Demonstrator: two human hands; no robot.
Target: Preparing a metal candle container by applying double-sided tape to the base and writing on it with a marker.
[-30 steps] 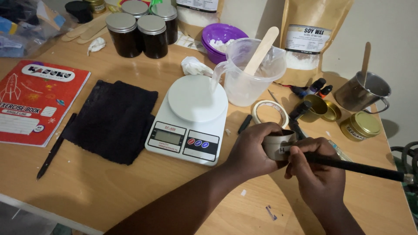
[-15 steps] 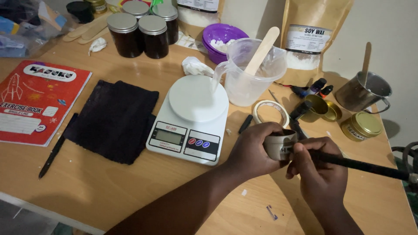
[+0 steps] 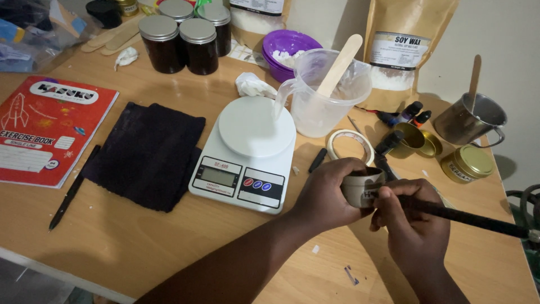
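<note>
While my left hand [image 3: 326, 194] wraps around a small grey tin [image 3: 363, 188], holding it just above the desk [image 3: 140, 247] at the near right, my right hand [image 3: 413, 217] is clenched on a long black rod-like tool [image 3: 478, 218] whose near end meets the tin's side. That tool runs off to the right edge of view. Just left of the tin sits a white kitchen scale [image 3: 247, 152], and a dark cloth [image 3: 146, 155] lies further left. Beyond my hands I see a roll of tape [image 3: 350, 145] and a clear plastic jug [image 3: 326, 95] with a wooden stick [image 3: 340, 65] in it. Far right stands a metal cup [image 3: 469, 119], with a gold lidded tin [image 3: 467, 163] nearer.
</note>
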